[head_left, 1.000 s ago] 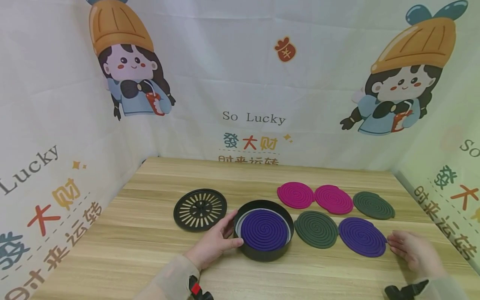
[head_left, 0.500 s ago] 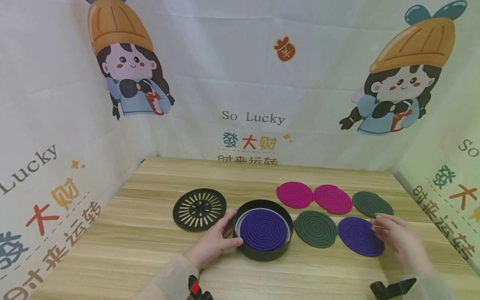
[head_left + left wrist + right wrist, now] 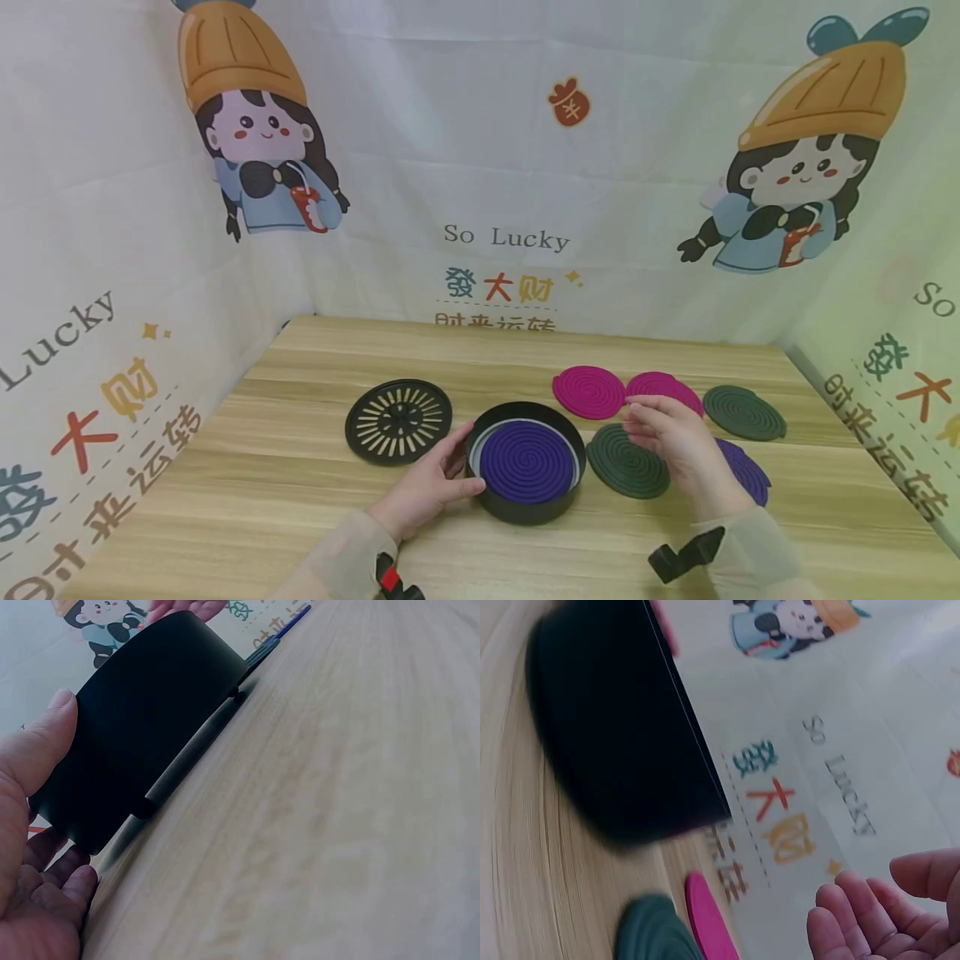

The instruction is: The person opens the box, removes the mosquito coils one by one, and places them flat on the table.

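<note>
Left hand (image 3: 429, 487) grips the tray (image 3: 525, 508) at its 9 o'clock wall; a purple coil (image 3: 527, 460) lies inside. Your right hand (image 3: 673, 439), fingers loosely open and empty, hovers over the green coil (image 3: 622, 460) at the tray's 3 o'clock; I judge you're picking one, so pinch its edge.

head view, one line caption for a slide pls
Left hand holds a black tin with a purple coil; right hand hovers over loose coils.
</note>
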`<state>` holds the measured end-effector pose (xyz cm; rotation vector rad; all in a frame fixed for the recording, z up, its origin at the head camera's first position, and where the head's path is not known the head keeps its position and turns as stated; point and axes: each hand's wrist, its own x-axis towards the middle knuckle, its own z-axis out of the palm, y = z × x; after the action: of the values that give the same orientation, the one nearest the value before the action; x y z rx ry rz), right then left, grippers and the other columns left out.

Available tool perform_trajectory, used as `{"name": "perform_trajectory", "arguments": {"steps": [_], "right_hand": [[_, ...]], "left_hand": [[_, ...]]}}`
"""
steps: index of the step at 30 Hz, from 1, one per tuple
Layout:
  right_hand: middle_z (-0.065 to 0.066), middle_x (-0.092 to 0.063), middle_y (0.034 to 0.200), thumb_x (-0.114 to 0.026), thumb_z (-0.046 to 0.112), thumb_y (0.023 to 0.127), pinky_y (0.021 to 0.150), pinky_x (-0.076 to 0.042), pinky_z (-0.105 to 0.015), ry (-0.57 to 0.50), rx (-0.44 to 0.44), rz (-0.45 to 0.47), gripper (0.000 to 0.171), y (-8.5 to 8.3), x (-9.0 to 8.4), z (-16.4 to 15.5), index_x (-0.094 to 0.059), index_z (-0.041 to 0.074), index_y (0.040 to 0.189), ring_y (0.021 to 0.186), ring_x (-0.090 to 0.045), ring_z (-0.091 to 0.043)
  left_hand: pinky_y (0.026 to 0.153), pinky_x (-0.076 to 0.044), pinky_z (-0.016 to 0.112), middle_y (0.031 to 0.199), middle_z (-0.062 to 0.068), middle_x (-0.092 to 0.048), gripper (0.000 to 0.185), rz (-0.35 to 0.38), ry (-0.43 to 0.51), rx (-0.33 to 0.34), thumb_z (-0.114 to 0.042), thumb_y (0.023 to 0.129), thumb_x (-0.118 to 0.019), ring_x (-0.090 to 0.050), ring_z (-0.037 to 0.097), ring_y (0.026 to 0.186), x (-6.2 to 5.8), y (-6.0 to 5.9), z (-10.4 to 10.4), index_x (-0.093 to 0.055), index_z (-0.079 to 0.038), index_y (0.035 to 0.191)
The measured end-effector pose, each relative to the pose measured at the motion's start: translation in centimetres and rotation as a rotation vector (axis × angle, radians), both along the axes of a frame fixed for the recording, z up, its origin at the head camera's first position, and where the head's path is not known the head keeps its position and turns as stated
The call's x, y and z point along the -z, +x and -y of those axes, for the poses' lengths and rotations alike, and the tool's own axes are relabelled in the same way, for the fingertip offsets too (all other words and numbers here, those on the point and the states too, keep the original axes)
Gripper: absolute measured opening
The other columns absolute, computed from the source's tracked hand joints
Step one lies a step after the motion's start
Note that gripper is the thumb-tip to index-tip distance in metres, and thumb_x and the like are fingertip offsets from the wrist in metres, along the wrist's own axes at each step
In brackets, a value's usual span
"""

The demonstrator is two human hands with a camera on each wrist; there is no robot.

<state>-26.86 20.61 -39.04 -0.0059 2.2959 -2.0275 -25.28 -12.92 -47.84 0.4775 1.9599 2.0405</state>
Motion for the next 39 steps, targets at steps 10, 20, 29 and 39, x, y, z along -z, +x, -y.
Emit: {"name": "perform_trajectory", "arguments": {"steps": [10, 20, 29, 39], "right_hand": [[-0.004, -0.067, 0.093, -0.054, 0.008, 0.097, 0.079, -0.054, -0.025, -0.072, -0.066, -0.005, 0.033, -0.9, 0.2, 5.8, -0.049, -0.010, 0.124, 0.085, -0.064, -0.013], [-0.015, -0.066, 0.105, -0.054, 0.006, 0.096, 0.098, -0.048, -0.042, -0.053, -0.107, 0.015, 0.031, -1.3, 1.2, 8.5, -0.050, -0.012, 0.121, 0.099, -0.063, -0.026], [-0.014, -0.065, 0.109, -0.058, 0.009, 0.093, 0.098, -0.045, -0.046, 0.073, -0.070, -0.001, 0.028, -1.4, 1.4, 9.6, -0.059, -0.007, 0.116, 0.104, -0.061, -0.028], [-0.016, -0.064, 0.109, -0.057, 0.008, 0.095, 0.101, -0.042, -0.049, 0.140, -0.066, 0.000, 0.026, -1.1, 1.4, 10.1, -0.059, -0.007, 0.116, 0.103, -0.061, -0.029]], "left_hand": [[0.112, -0.028, 0.039, 0.158, 0.022, -0.010, 0.091, 0.016, 0.004, 0.003, -0.005, 0.084, -0.073, -0.013, 0.037, 0.143, -0.2, 0.2, 0.0, -0.014, -0.003, 0.153], [0.113, -0.026, 0.039, 0.158, 0.021, -0.013, 0.091, 0.003, -0.001, 0.000, -0.006, 0.084, -0.073, -0.015, 0.036, 0.143, 0.0, 0.1, 0.1, -0.014, -0.003, 0.153], [0.113, -0.024, 0.041, 0.157, 0.022, -0.015, 0.093, -0.010, -0.009, -0.008, -0.008, 0.082, -0.075, -0.016, 0.037, 0.143, 0.2, 0.0, 0.1, -0.015, -0.002, 0.153], [0.114, -0.024, 0.043, 0.157, 0.021, -0.016, 0.092, -0.010, -0.031, -0.001, -0.010, 0.084, -0.075, -0.016, 0.037, 0.143, 0.0, -0.1, 0.0, -0.015, -0.004, 0.153]]}}
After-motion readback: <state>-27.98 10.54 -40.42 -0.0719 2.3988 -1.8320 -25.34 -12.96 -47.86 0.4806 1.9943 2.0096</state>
